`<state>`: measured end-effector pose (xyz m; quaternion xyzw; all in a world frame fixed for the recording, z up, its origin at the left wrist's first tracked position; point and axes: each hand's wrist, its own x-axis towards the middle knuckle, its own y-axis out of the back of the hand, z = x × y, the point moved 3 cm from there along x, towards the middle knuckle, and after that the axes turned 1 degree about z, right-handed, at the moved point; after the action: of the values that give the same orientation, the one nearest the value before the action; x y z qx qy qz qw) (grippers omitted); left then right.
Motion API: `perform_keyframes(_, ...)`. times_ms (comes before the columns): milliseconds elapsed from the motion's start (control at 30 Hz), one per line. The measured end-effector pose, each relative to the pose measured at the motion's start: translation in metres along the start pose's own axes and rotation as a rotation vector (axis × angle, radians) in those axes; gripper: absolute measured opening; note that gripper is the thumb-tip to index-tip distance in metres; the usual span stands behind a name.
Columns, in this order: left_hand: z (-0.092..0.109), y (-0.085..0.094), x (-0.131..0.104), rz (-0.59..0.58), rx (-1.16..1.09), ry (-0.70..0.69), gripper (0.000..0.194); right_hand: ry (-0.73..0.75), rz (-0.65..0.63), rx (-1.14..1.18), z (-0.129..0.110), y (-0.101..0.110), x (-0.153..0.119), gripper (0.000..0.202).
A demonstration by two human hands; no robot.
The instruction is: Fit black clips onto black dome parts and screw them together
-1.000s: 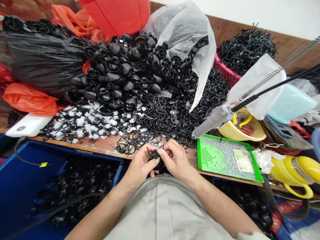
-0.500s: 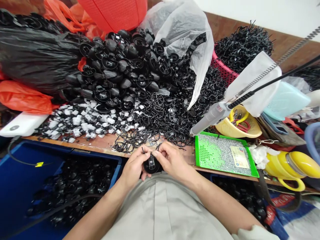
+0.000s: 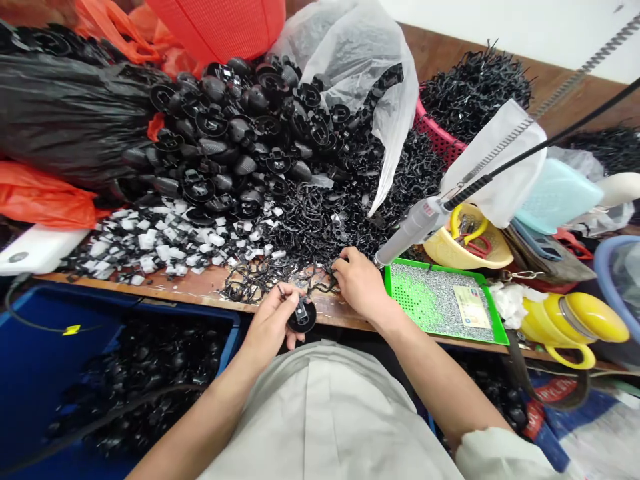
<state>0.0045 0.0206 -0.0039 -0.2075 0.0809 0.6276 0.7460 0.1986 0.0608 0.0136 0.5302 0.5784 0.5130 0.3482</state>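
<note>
1. From where I stand, the left hand (image 3: 273,321) is closed on a black part (image 3: 303,317), thumb and fingers pinching its upper side; the part's round face is turned up, just off the worktop's (image 3: 193,285) front edge.
2. The right hand (image 3: 357,279) is apart from it, over the worktop, fingers curled down at the near fringe of the strips (image 3: 325,223). I can't tell whether it grips one.
3. The strips lie in a tangled black heap, with white and black clips (image 3: 163,245) to their left and domed black pieces (image 3: 240,137) piled behind.
4. Just beyond the right hand, the grey driver (image 3: 413,225) hangs at a slant, its tip near a green tray (image 3: 407,291).
5. Tiny grey bits cover much of the tray, and a card (image 3: 471,307) lies on them.
6. Below the worktop, at left, a blue crate (image 3: 25,353) holds more black pieces.
</note>
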Motion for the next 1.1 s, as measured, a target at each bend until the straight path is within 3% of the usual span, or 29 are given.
perform_keyframes(133,0.000,-0.005,0.001,0.023,-0.047,-0.061,0.031,-0.028,0.032,-0.007,-0.015,0.011,-0.004,0.017)
perform_keyframes(267,-0.002,-0.010,0.004,-0.026,-0.027,-0.081,0.030,0.060,-0.012,0.210,-0.032,0.014,-0.021,0.014)
perform_keyframes(467,-0.006,-0.011,0.009,0.010,-0.183,-0.057,0.029,-0.014,0.259,0.602,-0.031,0.024,-0.031,0.014)
perform_keyframes(533,-0.007,-0.009,0.010,0.011,-0.187,-0.042,0.029,-0.012,0.235,0.634,-0.034,0.024,-0.033,0.013)
perform_keyframes(733,-0.008,-0.008,0.006,0.014,-0.106,-0.015,0.029,0.102,0.016,0.539,-0.051,0.005,-0.035,0.017)
perform_keyframes(1100,-0.009,-0.007,0.001,0.055,-0.035,0.036,0.027,0.177,0.093,0.436,-0.054,-0.006,-0.043,0.018)
